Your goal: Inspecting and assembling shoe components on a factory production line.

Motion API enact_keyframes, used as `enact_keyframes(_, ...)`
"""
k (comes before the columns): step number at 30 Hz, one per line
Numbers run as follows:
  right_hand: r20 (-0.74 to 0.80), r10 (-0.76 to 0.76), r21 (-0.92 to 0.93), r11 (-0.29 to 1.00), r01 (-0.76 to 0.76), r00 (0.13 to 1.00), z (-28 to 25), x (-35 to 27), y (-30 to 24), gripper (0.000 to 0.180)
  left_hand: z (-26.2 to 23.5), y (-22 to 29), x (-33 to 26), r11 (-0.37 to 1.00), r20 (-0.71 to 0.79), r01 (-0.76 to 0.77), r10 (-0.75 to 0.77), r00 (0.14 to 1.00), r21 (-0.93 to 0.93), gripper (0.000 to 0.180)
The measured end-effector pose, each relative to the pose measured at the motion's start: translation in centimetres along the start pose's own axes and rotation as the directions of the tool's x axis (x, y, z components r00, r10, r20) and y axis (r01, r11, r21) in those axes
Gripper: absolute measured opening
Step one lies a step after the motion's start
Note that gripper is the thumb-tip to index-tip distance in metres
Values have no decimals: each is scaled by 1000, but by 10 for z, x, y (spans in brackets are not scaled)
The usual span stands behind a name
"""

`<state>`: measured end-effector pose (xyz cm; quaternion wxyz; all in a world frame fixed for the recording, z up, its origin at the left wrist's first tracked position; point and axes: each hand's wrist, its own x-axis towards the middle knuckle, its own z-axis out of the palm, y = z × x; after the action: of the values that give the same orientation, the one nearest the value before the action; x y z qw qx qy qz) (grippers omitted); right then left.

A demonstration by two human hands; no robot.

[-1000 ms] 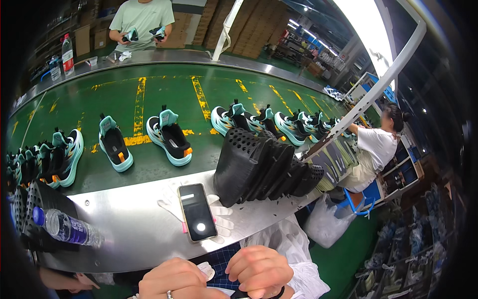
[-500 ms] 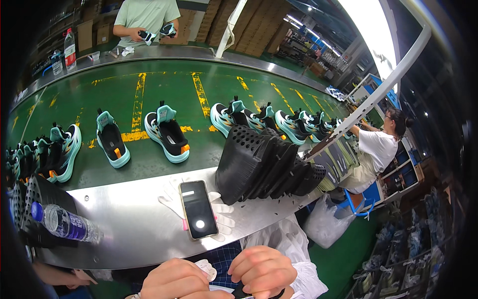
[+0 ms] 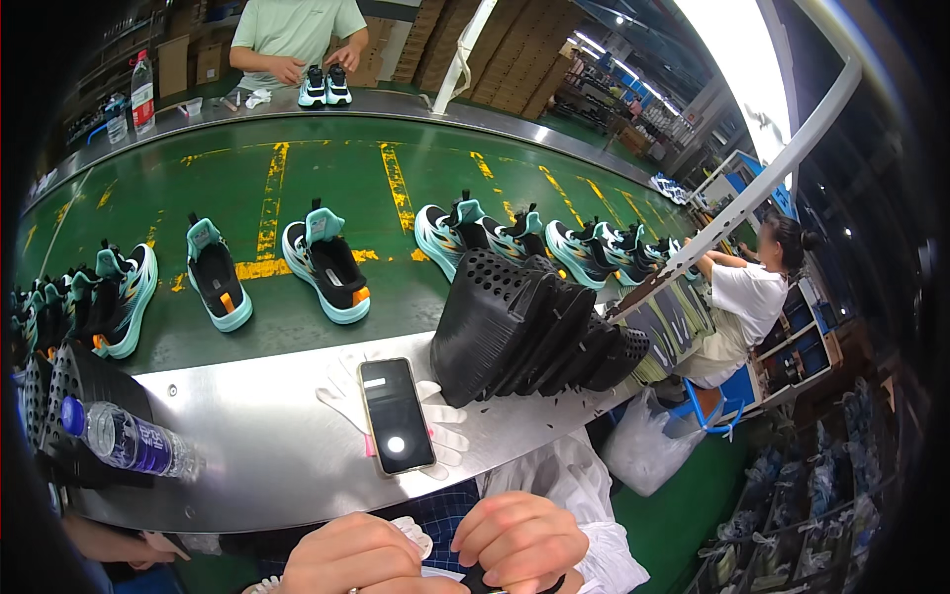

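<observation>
My left hand [image 3: 351, 556] and my right hand [image 3: 522, 540] are close together at the bottom edge, over my lap and below the metal ledge [image 3: 257, 455]. A white knitted cloth [image 3: 414, 535] pokes out from under the curled fingers of my left hand. My right hand is closed around a small dark object [image 3: 482, 580], mostly hidden and cut off by the frame. Just beyond my hands, a black phone [image 3: 396, 416] with a lit screen lies on a white glove [image 3: 341, 396] on the ledge.
A leaning stack of black perforated trays [image 3: 524, 332] stands on the ledge to the right, a water bottle [image 3: 124, 441] lies at left. Teal-and-black shoes [image 3: 327, 265] ride the green conveyor [image 3: 327, 168]. A person across [image 3: 297, 30] handles a shoe pair [image 3: 325, 87]; another person [image 3: 742, 297] sits right.
The person across has lowered the shoe pair from chest height onto the far ledge. My hands have stayed together at the bottom edge, shifting only slightly.
</observation>
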<state>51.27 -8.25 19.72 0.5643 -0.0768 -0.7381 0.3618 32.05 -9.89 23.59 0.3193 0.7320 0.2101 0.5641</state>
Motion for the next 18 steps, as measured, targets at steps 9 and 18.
enact_keyframes(9, -9, 2, 18, 1000, -2, 1000, -5, -5, 3, 30, 4, -4, -3, 1000, 35, 9, -9, 999, -2, 26)
enact_keyframes(18, 3, 53, -40, 998, -53, 999, -3, -6, 9, 22, 1, -15, -12, 1000, 20, -19, 19, 1000, -12, 22)
